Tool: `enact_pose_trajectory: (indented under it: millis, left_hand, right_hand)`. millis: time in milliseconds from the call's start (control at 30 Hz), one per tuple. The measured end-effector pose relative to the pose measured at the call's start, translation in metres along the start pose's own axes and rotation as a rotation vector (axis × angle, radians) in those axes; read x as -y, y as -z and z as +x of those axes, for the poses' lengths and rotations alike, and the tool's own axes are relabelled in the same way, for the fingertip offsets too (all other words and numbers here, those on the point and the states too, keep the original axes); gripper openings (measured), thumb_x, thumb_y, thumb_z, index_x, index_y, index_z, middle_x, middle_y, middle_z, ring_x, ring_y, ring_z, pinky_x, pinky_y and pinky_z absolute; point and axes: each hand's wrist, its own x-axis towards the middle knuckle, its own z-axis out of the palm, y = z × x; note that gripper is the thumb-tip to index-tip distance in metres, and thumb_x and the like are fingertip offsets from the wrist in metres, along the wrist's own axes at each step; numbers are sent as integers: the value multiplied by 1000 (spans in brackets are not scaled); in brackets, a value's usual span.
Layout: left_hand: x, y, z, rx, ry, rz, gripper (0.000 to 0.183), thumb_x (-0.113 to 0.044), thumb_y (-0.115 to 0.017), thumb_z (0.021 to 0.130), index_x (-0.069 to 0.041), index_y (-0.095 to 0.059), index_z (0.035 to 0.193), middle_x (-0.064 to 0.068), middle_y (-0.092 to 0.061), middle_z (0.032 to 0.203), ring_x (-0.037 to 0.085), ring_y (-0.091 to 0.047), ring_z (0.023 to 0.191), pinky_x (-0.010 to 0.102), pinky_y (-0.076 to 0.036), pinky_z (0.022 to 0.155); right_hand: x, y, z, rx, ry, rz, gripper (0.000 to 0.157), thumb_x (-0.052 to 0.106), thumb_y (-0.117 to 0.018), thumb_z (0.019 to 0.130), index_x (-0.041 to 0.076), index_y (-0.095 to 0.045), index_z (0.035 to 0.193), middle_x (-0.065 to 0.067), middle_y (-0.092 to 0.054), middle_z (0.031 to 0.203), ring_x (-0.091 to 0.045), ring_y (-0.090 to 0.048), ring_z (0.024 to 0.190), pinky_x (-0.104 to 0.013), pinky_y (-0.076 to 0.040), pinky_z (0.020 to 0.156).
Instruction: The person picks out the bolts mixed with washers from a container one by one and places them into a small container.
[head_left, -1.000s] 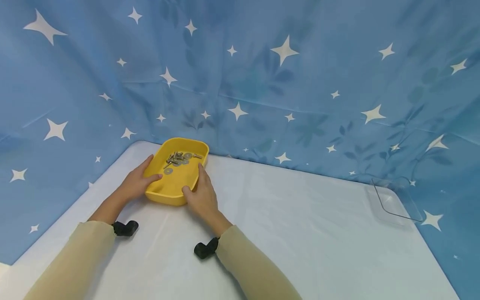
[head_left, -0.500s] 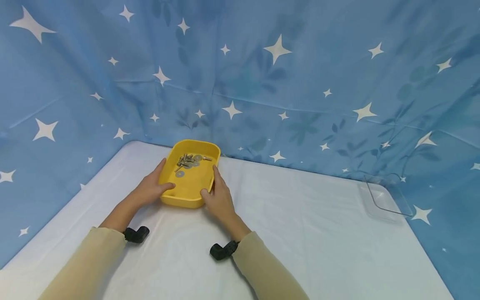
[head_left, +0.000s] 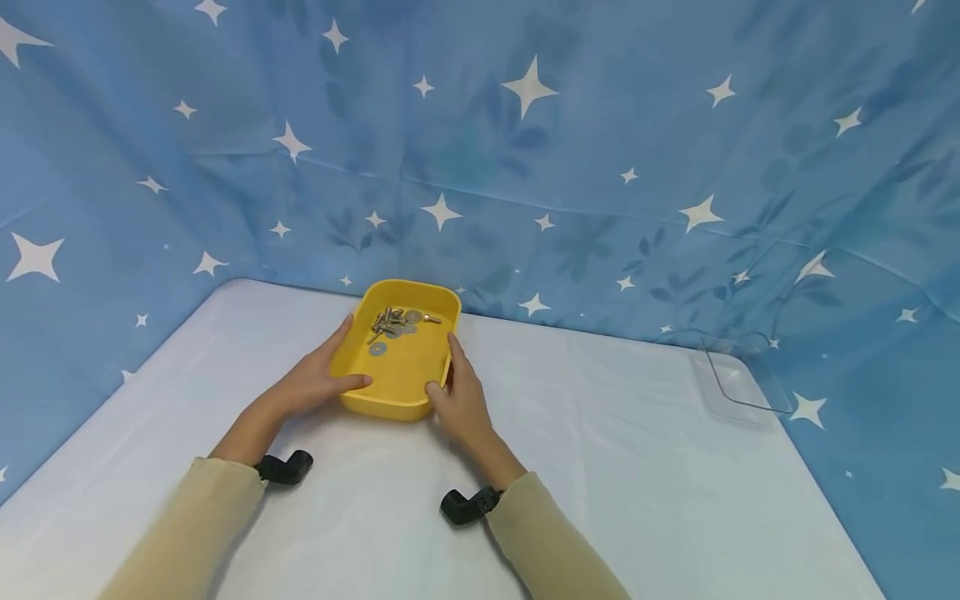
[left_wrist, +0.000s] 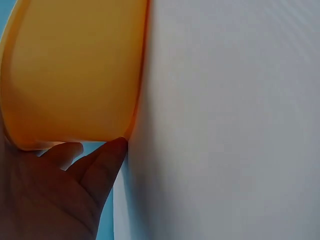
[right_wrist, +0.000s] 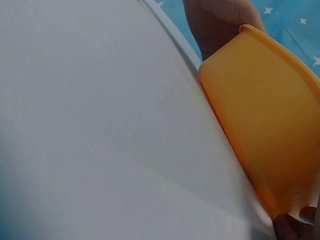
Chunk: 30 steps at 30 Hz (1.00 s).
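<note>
A shallow yellow plastic tray (head_left: 397, 375) sits at the far left of the white table. Inside it, toward the far end, lie several silver screws (head_left: 387, 320) in a pile and a few flat washers (head_left: 377, 348). My left hand (head_left: 311, 379) grips the tray's left side, thumb over the near rim and fingers along the outer wall. On the opposite side, my right hand (head_left: 463, 400) holds the wall near the front right corner, thumb at the rim. The left wrist view shows fingertips (left_wrist: 117, 145) at the lower edge of the tray wall (left_wrist: 75, 75), right beside the tabletop.
A clear plastic container (head_left: 731, 383) stands at the table's far right edge. White cloth covers the table (head_left: 615, 467). A blue curtain (head_left: 480, 167) with white stars hangs right behind the back edge.
Both hands have moved the yellow tray to the right along the back of the table, away from the left corner. The head view has turned slightly right. The grip looks the same.
</note>
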Motion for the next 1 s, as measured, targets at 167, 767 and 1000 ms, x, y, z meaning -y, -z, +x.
enact_pose_trajectory:
  millis: [167, 767, 1000]
  left_hand:
    - [-8, -11, 8, 4, -34, -29, 107, -44, -69, 90, -27, 6, 164, 16, -9, 171, 45, -20, 154, 67, -22, 121]
    - [-61, -64, 37, 68, -62, -78, 118, -47, -77, 81, -26, 4, 164, 11, -17, 171, 37, -33, 151, 59, -30, 121]
    - [-86, -90, 43, 85, -87, -54, 118, -49, -75, 82, -23, 6, 164, 18, -32, 164, 36, -49, 137, 55, -39, 114]
  right_hand:
    - [-7, 12, -3, -21, -24, 7, 83, 20, -48, 89, 19, -14, 164, -2, -27, 168, -18, -31, 154, -43, -31, 125]
    - [-45, 81, -22, -69, -49, 42, 83, 12, -45, 89, 23, -10, 165, 3, -20, 170, -20, -29, 155, -47, -33, 123]
    - [-63, 112, -31, -65, -57, 24, 86, 11, -45, 89, 26, -7, 165, 1, -17, 171, -22, -24, 157, -50, -30, 124]
